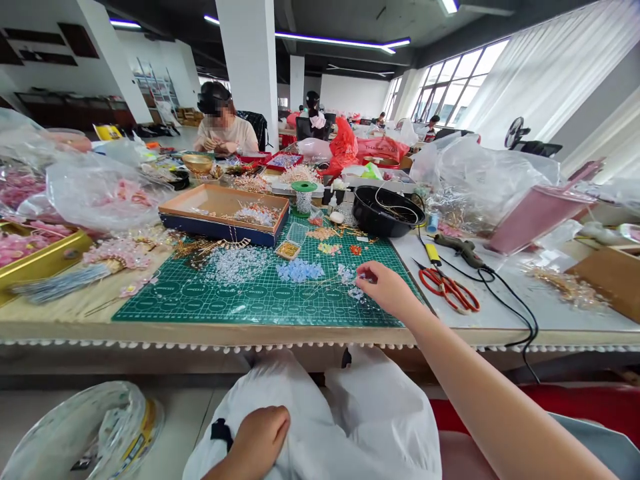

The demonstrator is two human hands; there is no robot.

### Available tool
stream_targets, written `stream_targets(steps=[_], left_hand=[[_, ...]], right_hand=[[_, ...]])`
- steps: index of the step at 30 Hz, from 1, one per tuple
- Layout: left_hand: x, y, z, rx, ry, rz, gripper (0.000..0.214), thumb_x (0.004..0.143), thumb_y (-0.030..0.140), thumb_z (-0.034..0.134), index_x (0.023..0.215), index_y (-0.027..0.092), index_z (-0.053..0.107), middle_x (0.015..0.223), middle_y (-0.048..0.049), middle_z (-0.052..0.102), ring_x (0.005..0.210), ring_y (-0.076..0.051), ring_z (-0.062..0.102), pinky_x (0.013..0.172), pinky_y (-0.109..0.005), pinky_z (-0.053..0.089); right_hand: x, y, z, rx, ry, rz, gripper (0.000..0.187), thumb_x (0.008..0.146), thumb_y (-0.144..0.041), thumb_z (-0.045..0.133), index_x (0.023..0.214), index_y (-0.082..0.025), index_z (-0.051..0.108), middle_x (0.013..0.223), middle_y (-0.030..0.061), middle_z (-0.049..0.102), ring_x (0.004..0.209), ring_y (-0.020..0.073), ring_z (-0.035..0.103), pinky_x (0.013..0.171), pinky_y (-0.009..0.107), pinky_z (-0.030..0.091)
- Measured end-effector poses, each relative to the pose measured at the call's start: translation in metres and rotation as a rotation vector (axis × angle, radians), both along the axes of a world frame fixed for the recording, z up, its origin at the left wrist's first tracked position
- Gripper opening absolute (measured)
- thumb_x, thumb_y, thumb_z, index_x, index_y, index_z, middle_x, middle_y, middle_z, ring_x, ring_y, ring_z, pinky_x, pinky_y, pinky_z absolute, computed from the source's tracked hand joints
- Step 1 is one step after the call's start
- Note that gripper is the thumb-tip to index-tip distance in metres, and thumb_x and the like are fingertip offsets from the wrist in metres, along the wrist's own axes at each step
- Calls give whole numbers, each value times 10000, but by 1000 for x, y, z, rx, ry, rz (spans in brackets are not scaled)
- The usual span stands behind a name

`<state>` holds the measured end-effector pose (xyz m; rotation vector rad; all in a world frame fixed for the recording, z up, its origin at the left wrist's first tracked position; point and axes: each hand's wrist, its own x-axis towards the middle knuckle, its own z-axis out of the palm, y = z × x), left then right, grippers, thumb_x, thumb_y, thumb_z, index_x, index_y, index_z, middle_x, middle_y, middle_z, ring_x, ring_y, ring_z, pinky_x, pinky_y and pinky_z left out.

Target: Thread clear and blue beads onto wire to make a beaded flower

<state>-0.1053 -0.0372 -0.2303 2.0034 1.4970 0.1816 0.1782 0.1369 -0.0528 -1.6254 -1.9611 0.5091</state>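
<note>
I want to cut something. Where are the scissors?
In the head view, the scissors lie right of the green mat, near the right hand and glue gun.

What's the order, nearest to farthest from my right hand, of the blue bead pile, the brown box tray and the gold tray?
1. blue bead pile, just left of the right hand, on the green mat
2. brown box tray, farther back left
3. gold tray, far left
</note>
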Motion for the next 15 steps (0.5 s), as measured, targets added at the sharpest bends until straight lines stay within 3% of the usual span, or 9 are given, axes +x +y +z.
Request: stream_targets(steps=[4,8,11,15], left_hand=[[-1,-4,-13,40,30,-31,256,892,254,384,784,210,611,811,-49,665,792,-210,598,728,-305,384],[2,0,-12,72,40,-11,254,892,252,378,799,225,613,807,-38,663,784,-189,595,736,-278,396],[4,3,-9,97,36,-7,243,877,265,390,769,234,605,773,-35,664,753,-186,595,718,-263,412],[7,4,-8,172,23,11,200,832,290,427,728,248,594,720,-20,672,708,-185,612,694,-243,438]], right_hand=[[7,-1,7,27,-108,33,233,895,-340,568,1056,-182,625,1080,63,648,953,195,616,840,404,496],[37,-16,29,130,-160,-45,235,913,-352,481,1038,-252,654,1071,25,680,997,191,612,869,324,470],[95,-34,44,189,-240,-239,289,928,-386,427,1016,-241,661,1019,28,697,948,206,630,830,319,472],[210,-65,61,133,-460,-599,294,954,-372,430,955,-179,652,885,51,687,772,173,636,729,334,507]])
